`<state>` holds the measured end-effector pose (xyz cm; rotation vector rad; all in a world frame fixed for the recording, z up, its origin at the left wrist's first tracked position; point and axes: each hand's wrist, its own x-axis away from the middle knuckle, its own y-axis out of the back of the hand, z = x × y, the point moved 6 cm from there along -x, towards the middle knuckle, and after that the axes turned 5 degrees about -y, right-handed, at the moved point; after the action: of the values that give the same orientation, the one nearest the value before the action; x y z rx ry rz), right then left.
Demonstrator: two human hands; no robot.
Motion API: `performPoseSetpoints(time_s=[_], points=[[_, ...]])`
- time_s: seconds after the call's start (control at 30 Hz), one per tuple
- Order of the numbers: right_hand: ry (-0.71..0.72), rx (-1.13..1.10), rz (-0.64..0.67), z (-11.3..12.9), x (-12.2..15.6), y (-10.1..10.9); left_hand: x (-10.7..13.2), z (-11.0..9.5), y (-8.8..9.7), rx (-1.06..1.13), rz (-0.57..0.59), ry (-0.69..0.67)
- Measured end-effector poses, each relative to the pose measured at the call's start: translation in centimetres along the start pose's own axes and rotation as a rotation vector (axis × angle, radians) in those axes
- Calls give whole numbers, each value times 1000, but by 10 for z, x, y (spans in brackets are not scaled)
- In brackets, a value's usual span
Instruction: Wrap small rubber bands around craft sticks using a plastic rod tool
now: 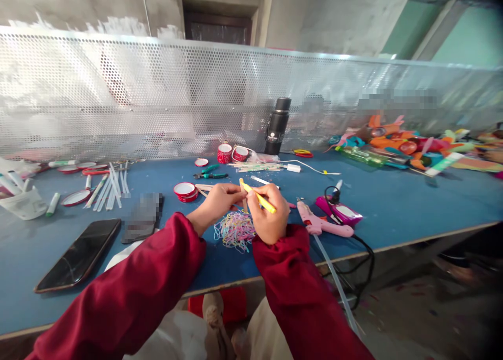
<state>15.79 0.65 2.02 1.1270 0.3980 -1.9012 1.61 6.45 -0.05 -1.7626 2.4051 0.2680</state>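
Note:
My left hand (pixel 218 205) pinches a wooden craft stick (pixel 241 182) held upright over the middle of the table. In my right hand (pixel 273 216) is a yellow marker (pixel 264 202), gripped like a pen, its tip at the upper part of the stick. Fingers cover most of the stick. Just below both hands lies a tangled heap of thin coloured strings or bands (pixel 234 230). More craft sticks (pixel 203 188) lie behind my left hand, beside a stack of red-rimmed lids (pixel 186 192).
A pink glue gun (pixel 320 222) with a long glue stick lies at right by a purple device (pixel 346 210). Teal pliers (pixel 211 174) and a black bottle (pixel 277 127) stand behind. At left are a phone (pixel 80 255), glue sticks (pixel 108 192) and a white cup (pixel 24 205).

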Motion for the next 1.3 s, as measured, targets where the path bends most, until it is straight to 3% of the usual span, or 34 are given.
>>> performPoseSetpoints(time_s=[1.3], points=[[35, 11, 18, 0, 0, -2, 0, 1, 1, -30, 0, 8]])
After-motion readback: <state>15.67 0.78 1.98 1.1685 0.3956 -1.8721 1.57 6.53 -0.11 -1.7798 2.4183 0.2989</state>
